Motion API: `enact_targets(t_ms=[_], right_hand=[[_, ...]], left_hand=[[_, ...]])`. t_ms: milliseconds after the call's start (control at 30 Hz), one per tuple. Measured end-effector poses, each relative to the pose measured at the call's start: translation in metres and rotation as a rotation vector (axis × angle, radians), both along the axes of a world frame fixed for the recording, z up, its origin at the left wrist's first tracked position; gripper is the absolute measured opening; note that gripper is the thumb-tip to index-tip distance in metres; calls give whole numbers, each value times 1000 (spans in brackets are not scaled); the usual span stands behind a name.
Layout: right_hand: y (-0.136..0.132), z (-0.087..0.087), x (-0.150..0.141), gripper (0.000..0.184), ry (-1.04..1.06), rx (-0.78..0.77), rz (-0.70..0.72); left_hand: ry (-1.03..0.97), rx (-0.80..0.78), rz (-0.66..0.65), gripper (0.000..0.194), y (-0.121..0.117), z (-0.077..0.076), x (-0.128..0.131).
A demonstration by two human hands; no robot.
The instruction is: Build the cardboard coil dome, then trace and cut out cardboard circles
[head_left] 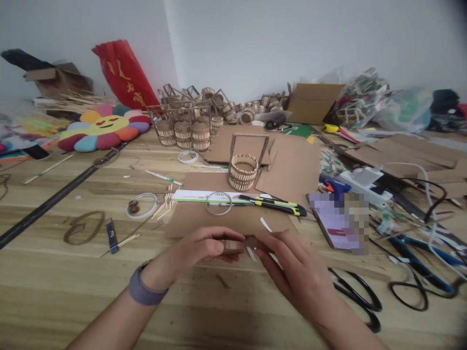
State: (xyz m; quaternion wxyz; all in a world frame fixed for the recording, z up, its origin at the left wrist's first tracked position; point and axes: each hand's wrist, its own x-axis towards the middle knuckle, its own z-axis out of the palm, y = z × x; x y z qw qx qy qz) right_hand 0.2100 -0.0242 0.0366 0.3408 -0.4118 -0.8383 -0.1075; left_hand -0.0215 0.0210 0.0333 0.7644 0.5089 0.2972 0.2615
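Observation:
Over the front edge of a cardboard sheet, my left hand is curled around a brown strip that looks like card; blur hides its exact shape. My right hand has thumb and fingers closed on the other end of this brown piece, and a thin white strip shows between the hands. Just beyond them lie a clear tape ring and a yellow-and-black utility knife. Farther back stands a small basket of short sticks with a tall square handle.
Black-handled scissors lie by my right forearm. A phone, blue-handled pliers and a white power strip with cables are at right. At left lie a white tape roll and a coiled brown strip. Finished-looking baskets stand behind.

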Motion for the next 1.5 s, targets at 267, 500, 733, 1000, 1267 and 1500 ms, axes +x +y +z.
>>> enact_targets(t_ms=[267,500,733,1000,1267,1500], right_hand=[[-11,-3,-8,25,215,-231,184],[-11,-2,-13,18,266,-270,186],[-10,-1,-16,18,285,-236,175],[-11,-5,-15,18,260,-250,181],[-10,-6,-18,13,269,-202,197],[-11,-5,-20,11,268,-146,165]], left_hand=[[94,109,-51,39,-5,-15,20],[104,117,-107,68,-10,-20,17],[94,178,-95,68,-9,-18,15],[126,227,-77,68,-11,-18,16],[170,250,-53,59,-12,-18,17],[225,313,8,33,-17,-16,17]])
